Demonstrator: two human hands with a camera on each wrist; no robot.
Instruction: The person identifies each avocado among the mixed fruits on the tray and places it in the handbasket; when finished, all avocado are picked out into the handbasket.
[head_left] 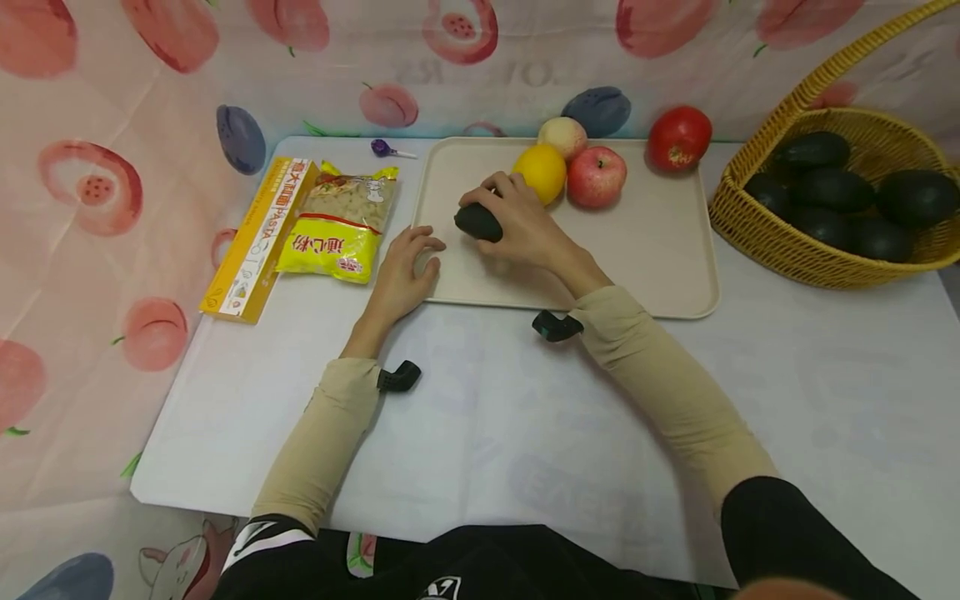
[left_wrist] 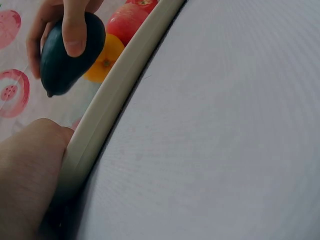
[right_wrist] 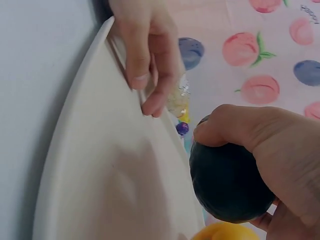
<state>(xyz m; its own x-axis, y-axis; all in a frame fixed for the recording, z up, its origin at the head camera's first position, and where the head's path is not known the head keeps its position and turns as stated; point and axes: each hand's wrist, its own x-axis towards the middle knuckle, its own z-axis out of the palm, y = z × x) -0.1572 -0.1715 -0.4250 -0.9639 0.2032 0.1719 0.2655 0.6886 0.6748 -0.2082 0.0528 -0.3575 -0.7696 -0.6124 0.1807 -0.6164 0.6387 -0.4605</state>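
Observation:
My right hand (head_left: 525,221) grips a dark avocado (head_left: 478,222) above the left half of a beige tray (head_left: 637,275). In the right wrist view, the thumb and palm wrap the avocado (right_wrist: 227,182), and its narrow tip shows in the left wrist view. At the tray's left rim rests my left hand (head_left: 405,275), its fingers loosely bent over the edge and holding nothing. Beyond the right hand, a yellow orange-like fruit (head_left: 542,173), a red apple (head_left: 597,177) and a pale peach (head_left: 563,137) sit together on the tray. A tomato (head_left: 678,139) is in its far right corner.
A wicker basket (head_left: 780,250) with several avocados stands on the right, its handle arching up. To the left of the tray lie a yellow pasta box (head_left: 258,242), a pasta bag (head_left: 341,223) and a purple lollipop (head_left: 382,148). Fruit-patterned cloth hangs behind the white table (head_left: 480,417).

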